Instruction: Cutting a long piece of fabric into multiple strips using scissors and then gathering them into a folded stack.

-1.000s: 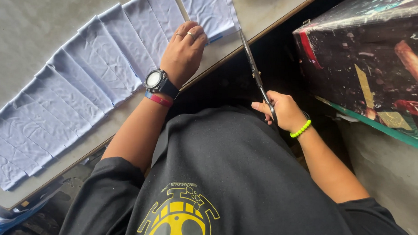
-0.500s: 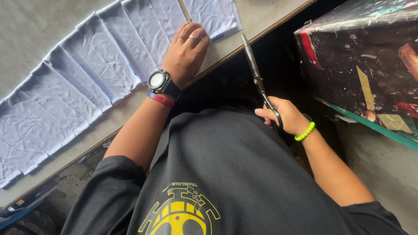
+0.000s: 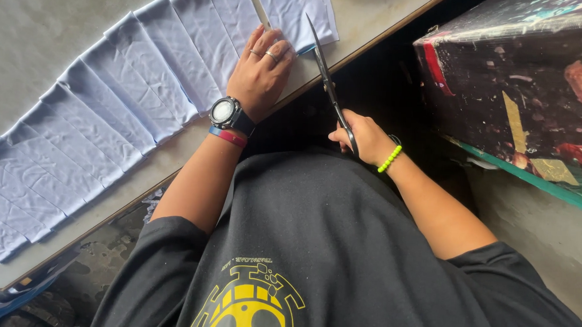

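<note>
Right hand (image 3: 363,137) gripping scissors (image 3: 327,81)

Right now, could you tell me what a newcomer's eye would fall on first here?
Probably the long scissors in the right hand, blade tip at the near edge of the pale fabric, which lies pleated in a fan across the grey table. The left hand presses flat on the fabric beside the blades. A dark patterned box stands to the right.

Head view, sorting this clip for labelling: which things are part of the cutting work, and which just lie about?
In use:
- left hand pressing the pale cloth
- right hand holding scissors
- thin strip on the cloth
- table

Lying about:
- dark wrapped box
- blue item under the table
</note>
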